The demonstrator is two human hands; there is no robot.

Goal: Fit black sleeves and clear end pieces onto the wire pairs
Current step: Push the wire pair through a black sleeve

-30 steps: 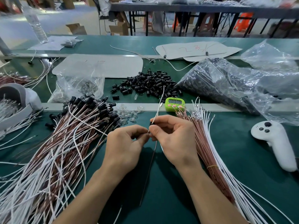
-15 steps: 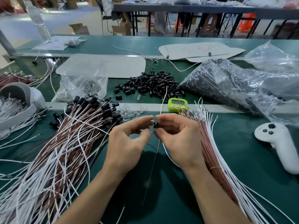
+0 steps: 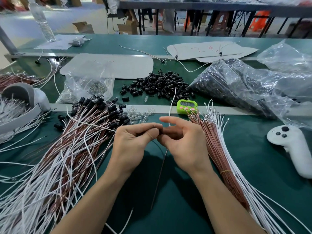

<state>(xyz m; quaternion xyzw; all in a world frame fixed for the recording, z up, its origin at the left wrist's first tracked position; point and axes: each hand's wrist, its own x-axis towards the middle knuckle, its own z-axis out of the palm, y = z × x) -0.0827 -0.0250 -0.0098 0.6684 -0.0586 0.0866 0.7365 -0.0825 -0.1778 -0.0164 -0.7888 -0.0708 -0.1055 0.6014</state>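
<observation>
My left hand (image 3: 133, 141) and my right hand (image 3: 184, 141) meet over the green table. The left thumb and forefinger pinch the tip of a brown wire (image 3: 160, 176) that trails down toward me. My right hand pinches a black sleeve (image 3: 161, 130) against that tip, and a white wire (image 3: 172, 103) rises from between its fingers. Loose black sleeves (image 3: 160, 85) lie in a heap behind my hands. Clear end pieces (image 3: 138, 114) are scattered near the table seam. Finished wire pairs with black sleeves (image 3: 94, 119) are piled at left; bare wire pairs (image 3: 219, 149) lie bundled at right.
A green timer (image 3: 187, 106) stands just behind my right hand. A white controller (image 3: 293, 146) lies at right. Plastic bags of parts sit at back left (image 3: 87, 85) and back right (image 3: 239, 85). A grey headset (image 3: 22, 105) rests at far left.
My hands have come closer together. The left forefinger, raised half a second ago, now closes on the brown wire tip beside the black sleeve.
</observation>
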